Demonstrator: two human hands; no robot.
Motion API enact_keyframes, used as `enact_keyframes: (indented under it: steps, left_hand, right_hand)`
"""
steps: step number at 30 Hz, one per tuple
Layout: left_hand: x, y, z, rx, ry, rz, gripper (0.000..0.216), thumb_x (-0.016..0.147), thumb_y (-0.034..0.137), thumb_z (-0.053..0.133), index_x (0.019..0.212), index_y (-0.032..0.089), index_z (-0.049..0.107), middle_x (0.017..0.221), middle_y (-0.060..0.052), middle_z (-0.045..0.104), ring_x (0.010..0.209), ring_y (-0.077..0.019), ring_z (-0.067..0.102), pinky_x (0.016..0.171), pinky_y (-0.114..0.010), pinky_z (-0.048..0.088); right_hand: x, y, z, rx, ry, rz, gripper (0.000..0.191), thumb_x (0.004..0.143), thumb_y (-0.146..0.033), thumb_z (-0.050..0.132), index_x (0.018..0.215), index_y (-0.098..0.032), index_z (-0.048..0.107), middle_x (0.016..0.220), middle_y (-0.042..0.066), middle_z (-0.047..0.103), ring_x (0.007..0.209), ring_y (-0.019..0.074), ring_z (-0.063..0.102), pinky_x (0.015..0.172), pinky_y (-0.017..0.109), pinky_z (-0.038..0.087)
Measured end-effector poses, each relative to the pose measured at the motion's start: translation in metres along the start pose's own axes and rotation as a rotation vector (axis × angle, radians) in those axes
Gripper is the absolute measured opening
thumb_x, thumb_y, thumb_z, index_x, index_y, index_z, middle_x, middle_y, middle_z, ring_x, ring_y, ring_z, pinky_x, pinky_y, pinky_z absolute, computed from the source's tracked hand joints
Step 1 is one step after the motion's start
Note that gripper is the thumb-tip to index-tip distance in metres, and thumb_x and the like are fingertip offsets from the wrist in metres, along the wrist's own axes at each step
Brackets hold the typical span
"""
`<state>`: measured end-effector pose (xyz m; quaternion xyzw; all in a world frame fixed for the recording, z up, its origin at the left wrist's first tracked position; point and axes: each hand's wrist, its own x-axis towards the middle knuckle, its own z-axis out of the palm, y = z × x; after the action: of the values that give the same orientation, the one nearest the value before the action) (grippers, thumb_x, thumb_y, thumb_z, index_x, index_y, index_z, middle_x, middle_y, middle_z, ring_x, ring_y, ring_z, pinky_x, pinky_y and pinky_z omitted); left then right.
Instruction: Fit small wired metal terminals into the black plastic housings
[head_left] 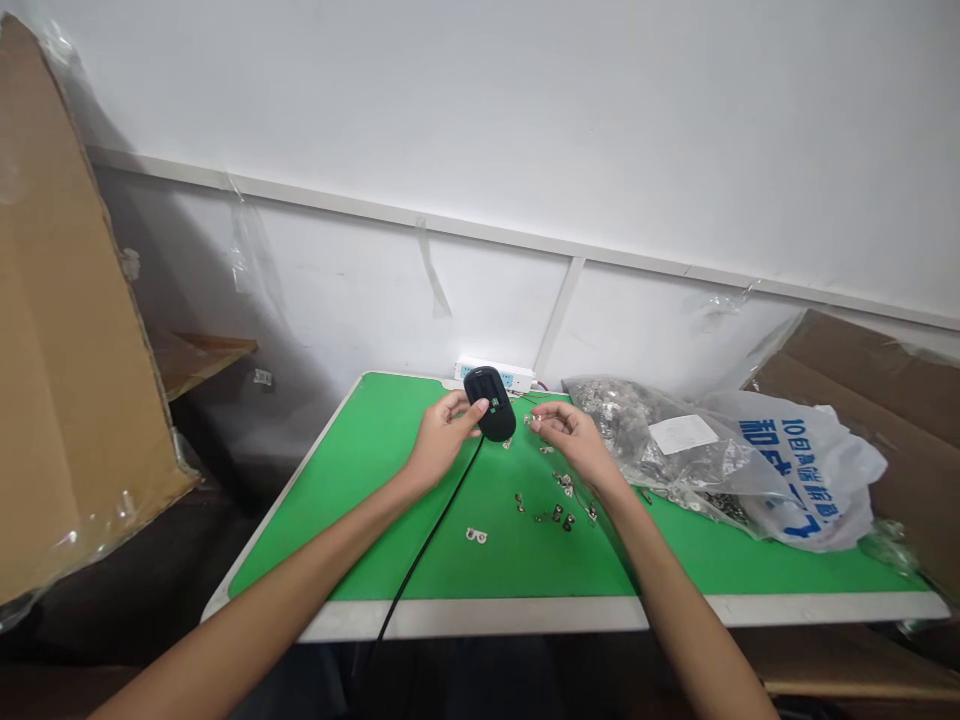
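My left hand (444, 440) grips a black oval plastic housing (496, 425), shaped like a computer mouse shell, with its hollow inner side facing me. The left thumb rests over its inside, where a small greenish part shows. To the right and a little apart, my right hand (570, 435) pinches a small shiny metal piece (535, 420) between thumb and fingertips. Below the hands, several small metal pieces (562, 484) lie scattered on the green mat (337, 500). One flat metal piece (476, 536) lies by itself nearer the front edge.
A black cable (427, 545) runs from below the housing over the table's front edge. Clear bags of metal parts (622, 415) and a white plastic bag (810, 470) lie at the right. A power strip (517, 376) stands by the wall. Cardboard (67, 300) rises at the left.
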<state>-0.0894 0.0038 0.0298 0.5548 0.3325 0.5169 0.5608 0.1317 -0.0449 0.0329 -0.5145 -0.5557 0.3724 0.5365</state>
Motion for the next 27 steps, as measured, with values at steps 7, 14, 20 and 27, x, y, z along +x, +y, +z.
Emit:
enact_keyframes:
  steps: [7,14,20,27]
  left_hand:
    - [-0.008,-0.001,0.008,0.036,-0.066,-0.006,0.059,0.075,0.066,0.081,0.108,0.017,0.072,0.109,-0.012,0.080,0.099,-0.0280,0.075,0.068,-0.029,0.058]
    - [-0.013,-0.001,0.013,0.064,-0.077,-0.007,0.058,0.074,0.068,0.080,0.100,0.017,0.072,0.101,-0.011,0.079,0.088,-0.0238,0.073,0.063,-0.027,0.055]
    - [-0.012,-0.002,0.012,0.091,-0.065,-0.011,0.057,0.071,0.069,0.082,0.091,0.016,0.073,0.086,-0.008,0.076,0.077,-0.0208,0.069,0.061,-0.026,0.053]
    - [-0.009,-0.008,0.013,0.033,-0.102,-0.059,0.060,0.073,0.065,0.082,0.108,0.018,0.069,0.076,-0.001,0.069,0.059,-0.0141,0.059,0.050,-0.023,0.047]
  right_hand:
    - [-0.015,-0.012,0.019,0.189,0.035,-0.175,0.032,0.074,-0.044,0.090,0.097,-0.028,0.076,0.090,0.003,0.074,0.089,0.0227,0.070,0.087,0.041,0.059]
    - [-0.021,-0.005,0.034,0.050,-0.002,-0.284,0.014,0.083,-0.042,0.084,0.089,-0.030,0.080,0.092,0.005,0.077,0.089,0.0248,0.071,0.089,0.045,0.059]
    - [-0.020,-0.003,0.036,-0.007,-0.007,-0.263,0.014,0.086,-0.042,0.082,0.092,-0.029,0.080,0.094,0.005,0.078,0.090,0.0248,0.070,0.089,0.043,0.058]
    - [-0.014,-0.004,0.031,-0.060,-0.010,-0.304,0.015,0.090,-0.043,0.077,0.096,-0.030,0.081,0.096,0.005,0.078,0.091,0.0249,0.070,0.090,0.043,0.057]
